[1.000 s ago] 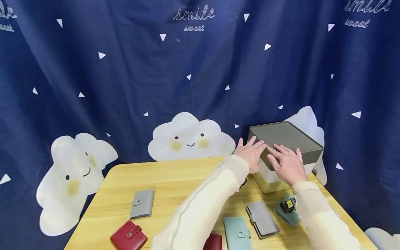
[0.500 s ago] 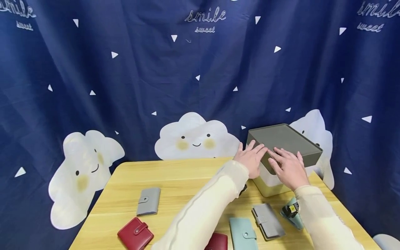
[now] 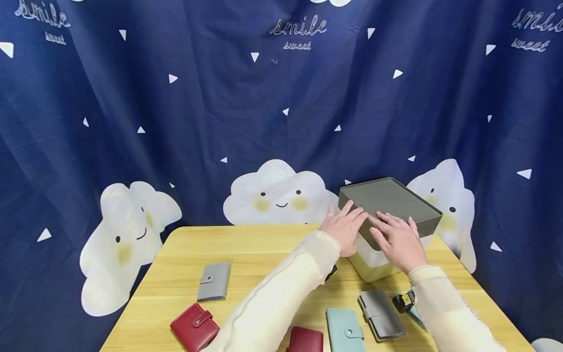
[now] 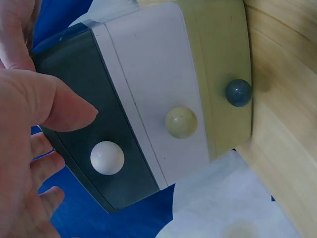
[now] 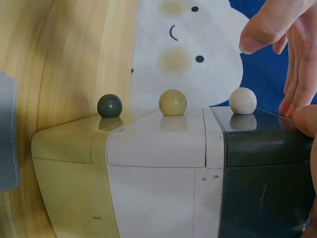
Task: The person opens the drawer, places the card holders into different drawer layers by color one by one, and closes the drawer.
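Observation:
A small cabinet of three stacked drawers (image 3: 391, 195), dark grey-green on top, white in the middle and yellow below, stands on the table's right side. Each drawer front has a round knob, such as the white knob (image 4: 107, 157) on the dark drawer. My left hand (image 3: 343, 230) lies at the cabinet's front left, with its fingers extended and the thumb against the dark drawer front. Beside it, my right hand (image 3: 400, 242) touches the dark top section near the front corner, fingers mostly straight. Fingers of both hands show at the right of the right wrist view.
Snap wallets lie on the wooden table (image 3: 246, 244): a light grey one (image 3: 214, 281), a red one (image 3: 195, 326), a dark red one (image 3: 306, 339), a mint one (image 3: 345, 330) and a grey one (image 3: 381, 314). A teal one is partly behind my right wrist. A cloud-print curtain (image 3: 198, 98) hangs behind.
The cabinet has slid left and slightly nearer across the table, with both hands staying on it. The head view has also turned left, so the curtain and wallets appear farther right.

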`<control>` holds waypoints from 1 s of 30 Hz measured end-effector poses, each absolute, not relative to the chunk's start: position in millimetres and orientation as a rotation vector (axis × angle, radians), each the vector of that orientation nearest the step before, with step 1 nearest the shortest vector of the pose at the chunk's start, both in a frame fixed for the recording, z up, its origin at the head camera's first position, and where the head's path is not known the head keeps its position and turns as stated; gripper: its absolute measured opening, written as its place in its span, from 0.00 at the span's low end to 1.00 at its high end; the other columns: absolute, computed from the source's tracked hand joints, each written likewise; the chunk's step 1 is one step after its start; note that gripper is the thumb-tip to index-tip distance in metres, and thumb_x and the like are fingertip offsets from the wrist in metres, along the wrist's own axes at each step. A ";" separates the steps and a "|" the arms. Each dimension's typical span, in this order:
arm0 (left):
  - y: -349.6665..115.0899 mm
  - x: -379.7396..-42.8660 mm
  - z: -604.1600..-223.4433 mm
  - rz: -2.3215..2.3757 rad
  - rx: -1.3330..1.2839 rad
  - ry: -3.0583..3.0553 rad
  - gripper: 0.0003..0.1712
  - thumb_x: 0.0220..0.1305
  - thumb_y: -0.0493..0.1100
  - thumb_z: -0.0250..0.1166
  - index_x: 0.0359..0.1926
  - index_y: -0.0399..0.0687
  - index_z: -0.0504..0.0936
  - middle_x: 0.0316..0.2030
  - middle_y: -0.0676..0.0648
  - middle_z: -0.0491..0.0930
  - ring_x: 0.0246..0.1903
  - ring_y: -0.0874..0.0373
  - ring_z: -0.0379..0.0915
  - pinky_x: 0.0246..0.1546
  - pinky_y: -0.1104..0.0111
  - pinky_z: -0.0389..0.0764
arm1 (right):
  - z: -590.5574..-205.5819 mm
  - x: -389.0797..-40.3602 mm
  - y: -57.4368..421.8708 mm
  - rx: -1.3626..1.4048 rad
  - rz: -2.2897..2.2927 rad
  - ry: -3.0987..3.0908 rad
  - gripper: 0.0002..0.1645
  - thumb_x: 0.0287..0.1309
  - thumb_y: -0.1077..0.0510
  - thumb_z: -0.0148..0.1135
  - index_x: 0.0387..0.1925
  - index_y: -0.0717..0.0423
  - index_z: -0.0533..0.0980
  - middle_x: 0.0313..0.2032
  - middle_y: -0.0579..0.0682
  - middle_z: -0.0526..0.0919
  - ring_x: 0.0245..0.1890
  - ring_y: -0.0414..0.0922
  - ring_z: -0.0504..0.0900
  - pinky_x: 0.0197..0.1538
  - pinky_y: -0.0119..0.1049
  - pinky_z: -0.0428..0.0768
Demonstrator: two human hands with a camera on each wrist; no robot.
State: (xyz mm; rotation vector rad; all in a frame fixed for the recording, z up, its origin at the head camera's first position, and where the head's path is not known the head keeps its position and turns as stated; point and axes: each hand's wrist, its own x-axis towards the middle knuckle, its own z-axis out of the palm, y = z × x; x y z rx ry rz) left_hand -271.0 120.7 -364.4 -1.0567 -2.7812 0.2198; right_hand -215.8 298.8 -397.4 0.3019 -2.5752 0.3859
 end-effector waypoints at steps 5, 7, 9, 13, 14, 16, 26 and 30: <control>113.7 -273.2 -366.5 0.211 -1.066 -2.764 0.50 0.57 0.58 0.65 0.75 0.68 0.47 0.74 0.62 0.45 0.74 0.58 0.28 0.69 0.46 0.44 | -396.1 -215.8 292.1 0.314 0.388 -2.566 0.25 0.69 0.44 0.51 0.64 0.45 0.72 0.63 0.57 0.72 0.64 0.59 0.66 0.65 0.66 0.47; 110.5 -273.9 -367.8 0.196 -1.070 -2.763 0.50 0.57 0.57 0.65 0.75 0.67 0.48 0.74 0.62 0.46 0.74 0.58 0.28 0.69 0.46 0.44 | -395.9 -215.9 289.2 0.325 0.394 -2.564 0.25 0.69 0.44 0.51 0.64 0.45 0.72 0.63 0.56 0.72 0.64 0.59 0.66 0.65 0.66 0.47; 106.5 -273.8 -368.1 0.182 -1.073 -2.762 0.50 0.56 0.56 0.65 0.75 0.66 0.49 0.73 0.61 0.47 0.74 0.59 0.29 0.69 0.46 0.44 | -396.3 -216.1 286.4 0.343 0.398 -2.562 0.25 0.70 0.44 0.51 0.64 0.45 0.72 0.63 0.56 0.72 0.64 0.59 0.65 0.64 0.66 0.48; 96.6 -272.3 -367.0 0.168 -1.094 -2.727 0.48 0.55 0.54 0.66 0.74 0.63 0.53 0.72 0.59 0.52 0.74 0.58 0.33 0.69 0.48 0.46 | -397.2 -217.7 280.9 0.376 0.413 -2.562 0.25 0.70 0.44 0.50 0.64 0.45 0.72 0.63 0.56 0.72 0.65 0.58 0.65 0.65 0.66 0.47; 94.0 -271.9 -366.6 0.167 -1.101 -2.713 0.47 0.55 0.54 0.66 0.73 0.62 0.54 0.71 0.58 0.53 0.74 0.58 0.34 0.70 0.49 0.47 | -397.4 -218.4 279.3 0.384 0.418 -2.562 0.25 0.70 0.44 0.50 0.64 0.45 0.72 0.63 0.55 0.72 0.65 0.58 0.65 0.65 0.66 0.47; 88.8 -272.3 -367.8 0.168 -1.118 -2.682 0.46 0.55 0.54 0.66 0.73 0.59 0.55 0.71 0.57 0.55 0.74 0.58 0.35 0.70 0.52 0.48 | -397.9 -219.3 276.3 0.400 0.422 -2.560 0.26 0.70 0.44 0.50 0.64 0.45 0.72 0.63 0.55 0.72 0.65 0.57 0.65 0.65 0.66 0.47; 60.7 -271.2 -376.3 0.165 -1.147 -2.611 0.48 0.51 0.52 0.66 0.72 0.52 0.57 0.70 0.52 0.58 0.73 0.55 0.40 0.70 0.55 0.48 | -397.4 -219.6 257.2 0.483 0.387 -2.557 0.26 0.69 0.42 0.50 0.65 0.42 0.71 0.64 0.52 0.71 0.66 0.55 0.65 0.66 0.65 0.48; 48.9 -266.3 -376.5 0.173 -1.164 -2.592 0.48 0.51 0.51 0.65 0.72 0.50 0.57 0.69 0.49 0.59 0.72 0.54 0.44 0.70 0.55 0.49 | -395.6 -217.6 250.1 0.533 0.378 -2.552 0.26 0.69 0.42 0.51 0.64 0.41 0.72 0.64 0.51 0.72 0.65 0.54 0.66 0.66 0.65 0.49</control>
